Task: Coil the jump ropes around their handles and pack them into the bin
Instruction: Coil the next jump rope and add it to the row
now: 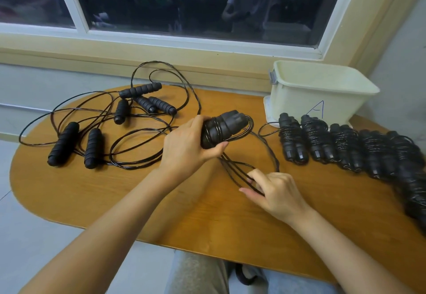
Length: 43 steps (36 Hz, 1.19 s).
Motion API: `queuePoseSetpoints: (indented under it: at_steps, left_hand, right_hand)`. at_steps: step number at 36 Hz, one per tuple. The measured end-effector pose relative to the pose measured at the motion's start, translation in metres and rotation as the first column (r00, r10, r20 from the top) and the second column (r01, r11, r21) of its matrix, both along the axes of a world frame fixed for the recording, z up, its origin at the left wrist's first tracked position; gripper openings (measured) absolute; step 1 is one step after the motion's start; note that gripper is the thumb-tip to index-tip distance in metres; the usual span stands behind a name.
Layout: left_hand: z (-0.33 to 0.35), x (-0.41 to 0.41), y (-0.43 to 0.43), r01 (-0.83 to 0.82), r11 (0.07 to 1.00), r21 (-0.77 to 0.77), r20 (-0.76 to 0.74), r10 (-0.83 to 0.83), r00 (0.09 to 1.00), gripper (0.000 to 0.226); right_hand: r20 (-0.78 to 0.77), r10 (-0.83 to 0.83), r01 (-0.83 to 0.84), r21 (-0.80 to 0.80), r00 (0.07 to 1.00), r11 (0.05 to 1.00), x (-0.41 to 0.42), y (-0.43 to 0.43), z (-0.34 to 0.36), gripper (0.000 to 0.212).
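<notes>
1. While my left hand (189, 141) is clenched round the paired handles (222, 127) of the rope I'm coiling, my right hand (274, 190) pinches the loose cord (232, 171) low over the table (115, 201), with the strands running between its fingers.
2. That bundle sits mid-table with a few turns already on it. Its long axis points away from me and to the right, roughly toward the bin (322, 86).
3. From the handles the slack cord drops toward me and to the right, straight into my right hand. I judge that the next turn has to be carried by the right hand, across the axis of the handles, while the left hand only holds them.
4. A further loop of the same cord lies to the right, near the row of coiled ropes (345, 148), and it could snag there.
5. Uncoiled ropes (92, 132) lie tangled on my left side. I can see nothing in the bin, so I take the packing as not yet begun.
</notes>
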<state>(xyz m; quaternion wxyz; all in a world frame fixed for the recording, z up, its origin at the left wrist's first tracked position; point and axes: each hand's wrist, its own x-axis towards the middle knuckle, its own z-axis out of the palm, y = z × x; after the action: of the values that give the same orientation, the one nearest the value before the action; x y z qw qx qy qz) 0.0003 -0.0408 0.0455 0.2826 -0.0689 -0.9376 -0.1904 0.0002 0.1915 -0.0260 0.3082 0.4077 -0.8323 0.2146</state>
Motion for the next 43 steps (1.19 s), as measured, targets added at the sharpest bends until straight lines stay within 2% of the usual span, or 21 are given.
queuePoseSetpoints:
  at_steps: [5,15,20,22,26,29,33,35,40,43]
  left_hand:
    - [0.002,-0.004,-0.003,-0.002,1.0,-0.004,-0.004,0.002,1.0,0.069]
    - [0.004,-0.009,-0.007,0.025,0.998,-0.061,-0.007,-0.025,1.0,0.073]
    - [-0.002,-0.011,-0.008,0.034,0.999,-0.034,-0.012,-0.034,0.999,0.073]
    - [-0.003,-0.011,-0.006,0.041,0.999,-0.022,-0.028,-0.042,0.999,0.073]
    - [-0.002,-0.011,-0.005,0.074,0.997,-0.024,-0.06,-0.075,0.995,0.07]
    - [-0.001,-0.01,-0.005,0.119,0.992,-0.029,-0.079,-0.121,0.99,0.068]
    - [0.001,-0.009,-0.008,0.17,0.985,-0.014,-0.108,-0.171,0.979,0.065]
    - [0.001,-0.008,-0.009,0.213,0.977,-0.02,-0.122,-0.214,0.969,0.064]
    - [0.003,-0.005,-0.01,0.373,0.926,-0.057,-0.134,-0.377,0.917,0.064]
    - [0.005,0.002,-0.007,0.464,0.872,-0.152,-0.114,-0.482,0.869,0.064]
  right_hand:
    - [0.147,0.017,-0.014,-0.023,0.989,1.0,-0.001,0.003,0.004,0.056]
    - [0.109,-0.063,0.055,0.079,0.992,0.995,0.001,0.013,-0.004,0.058]
    - [0.154,-0.047,0.039,0.05,0.987,0.998,0.001,0.021,-0.007,0.048]
    - [0.236,-0.009,0.011,-0.005,0.972,1.0,0.002,0.026,-0.011,0.045]
    - [0.48,0.034,0.045,-0.151,0.876,0.988,0.0,0.036,-0.014,0.036]
    - [0.575,0.046,0.041,-0.137,0.817,0.99,-0.003,0.039,-0.015,0.031]
    - [0.813,0.059,0.12,-0.156,0.579,0.98,-0.008,0.045,0.0,0.034]
    - [0.855,0.073,0.128,-0.16,0.513,0.979,-0.014,0.05,0.009,0.037]
    - [0.883,0.118,0.158,-0.21,0.454,0.965,-0.043,0.051,0.035,0.038]
    - [0.897,0.097,0.135,-0.171,0.431,0.976,-0.064,0.045,0.054,0.039]
